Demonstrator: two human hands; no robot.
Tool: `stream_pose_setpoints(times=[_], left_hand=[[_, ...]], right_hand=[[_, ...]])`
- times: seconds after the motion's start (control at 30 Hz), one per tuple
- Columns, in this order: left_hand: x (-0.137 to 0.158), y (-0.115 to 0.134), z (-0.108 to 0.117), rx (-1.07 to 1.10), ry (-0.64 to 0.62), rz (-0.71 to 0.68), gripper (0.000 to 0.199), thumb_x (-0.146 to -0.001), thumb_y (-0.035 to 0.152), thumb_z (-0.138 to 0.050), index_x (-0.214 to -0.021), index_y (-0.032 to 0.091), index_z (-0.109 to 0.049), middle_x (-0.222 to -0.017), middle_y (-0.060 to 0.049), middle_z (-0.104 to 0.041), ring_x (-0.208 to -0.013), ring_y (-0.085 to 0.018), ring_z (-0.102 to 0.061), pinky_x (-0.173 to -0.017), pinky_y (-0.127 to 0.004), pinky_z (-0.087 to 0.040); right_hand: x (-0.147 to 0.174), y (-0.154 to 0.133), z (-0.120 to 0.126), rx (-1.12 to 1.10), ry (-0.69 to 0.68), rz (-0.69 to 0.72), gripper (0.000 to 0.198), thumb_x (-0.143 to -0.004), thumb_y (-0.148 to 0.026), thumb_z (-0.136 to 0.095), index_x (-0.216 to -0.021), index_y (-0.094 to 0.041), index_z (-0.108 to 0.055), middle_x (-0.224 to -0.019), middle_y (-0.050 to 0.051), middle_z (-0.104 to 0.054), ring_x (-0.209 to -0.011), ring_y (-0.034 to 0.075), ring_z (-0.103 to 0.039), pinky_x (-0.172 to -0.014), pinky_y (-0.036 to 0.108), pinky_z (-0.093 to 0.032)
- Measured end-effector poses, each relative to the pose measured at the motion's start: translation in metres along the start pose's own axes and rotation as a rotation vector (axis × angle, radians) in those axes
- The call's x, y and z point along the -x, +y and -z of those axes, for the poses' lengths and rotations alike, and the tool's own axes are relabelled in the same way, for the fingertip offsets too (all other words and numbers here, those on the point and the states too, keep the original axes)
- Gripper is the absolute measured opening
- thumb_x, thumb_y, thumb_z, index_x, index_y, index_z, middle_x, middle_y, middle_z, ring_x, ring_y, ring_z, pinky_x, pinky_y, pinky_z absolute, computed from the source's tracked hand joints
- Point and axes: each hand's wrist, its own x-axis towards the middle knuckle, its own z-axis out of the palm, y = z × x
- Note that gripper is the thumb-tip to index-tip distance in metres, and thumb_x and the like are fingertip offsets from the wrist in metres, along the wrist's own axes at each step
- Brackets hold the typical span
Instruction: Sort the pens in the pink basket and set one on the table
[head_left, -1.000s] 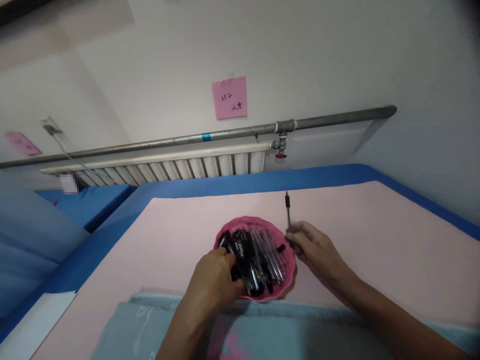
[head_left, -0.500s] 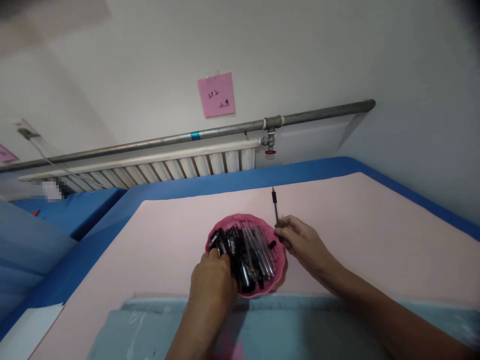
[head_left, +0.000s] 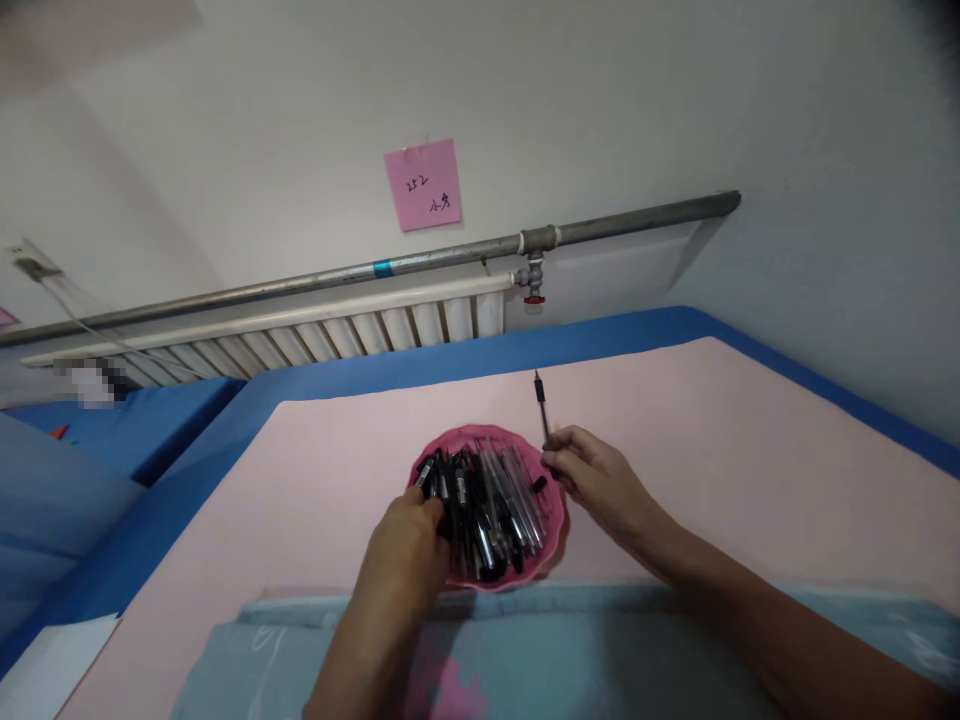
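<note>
A gel pen (head_left: 544, 410) with a black grip and clear barrel points upward, tip away from me, held by its lower end in my right hand (head_left: 589, 470). This hand is just beyond the right rim of a scalloped pink bowl (head_left: 556, 525). Black pen parts (head_left: 461, 490) fill the bowl's left and middle, and clear pen barrels (head_left: 514, 490) lie toward its right. A small black piece (head_left: 538, 485) rests near the right rim. Over the left rim, my left hand (head_left: 405, 545) has its fingers curled in among the black parts; its fingertips are hidden.
The bowl stands on a pink sheet (head_left: 675, 430) over a blue table (head_left: 450, 350). Blue-grey cloth (head_left: 562, 650) lies along the near side. Behind are a white radiator (head_left: 390, 325), a metal pipe (head_left: 300, 285) with a red valve (head_left: 534, 299), and a pink note (head_left: 424, 186).
My left hand has shifted left toward the bowl's left rim. The right hand still holds the pen in much the same pose. The whole view has moved slightly.
</note>
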Motion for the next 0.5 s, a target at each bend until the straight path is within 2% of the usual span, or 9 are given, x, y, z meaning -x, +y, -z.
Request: stream_pose_setpoints(times=[0.13,0.3,0.4,0.5], left_hand=[[0.0,-0.012,0.008,0.111,0.048,-0.078,0.021,-0.067,0.005,-0.045,-0.072,0.018,-0.061,-0.085,-0.004,-0.059,-0.079,-0.014,-0.055,-0.072,-0.025,-0.04],[0.001,-0.021,0.009,0.177,0.078,-0.062,0.02,-0.071,0.008,-0.045,-0.075,0.018,-0.062,-0.083,-0.004,-0.056,-0.075,-0.014,-0.053,-0.067,-0.024,-0.04],[0.001,-0.02,0.008,0.12,0.086,-0.051,0.022,-0.072,0.01,-0.045,-0.074,0.018,-0.065,-0.086,-0.006,-0.056,-0.083,-0.017,-0.052,-0.073,-0.027,-0.04],[0.003,-0.014,0.006,-0.015,0.1,-0.05,0.025,-0.073,0.014,-0.045,-0.077,0.018,-0.07,-0.097,-0.009,-0.058,-0.096,-0.022,-0.049,-0.084,-0.033,-0.039]], right_hand=[[0.001,-0.002,0.0,0.016,-0.005,-0.003,0.008,-0.073,-0.028,-0.055,-0.072,-0.02,-0.053,-0.054,-0.005,-0.048,-0.046,0.009,-0.039,-0.047,0.024,-0.031],[-0.001,-0.001,0.001,0.029,-0.006,0.003,0.009,-0.072,-0.028,-0.056,-0.071,-0.02,-0.054,-0.057,-0.005,-0.05,-0.05,0.01,-0.042,-0.05,0.024,-0.032],[-0.001,-0.001,0.001,0.039,-0.008,0.002,0.008,-0.072,-0.027,-0.057,-0.072,-0.02,-0.055,-0.059,-0.005,-0.052,-0.051,0.01,-0.043,-0.051,0.024,-0.033],[-0.001,-0.001,0.001,0.046,-0.006,0.001,0.007,-0.072,-0.027,-0.056,-0.072,-0.02,-0.055,-0.059,-0.005,-0.051,-0.05,0.01,-0.042,-0.051,0.024,-0.033]])
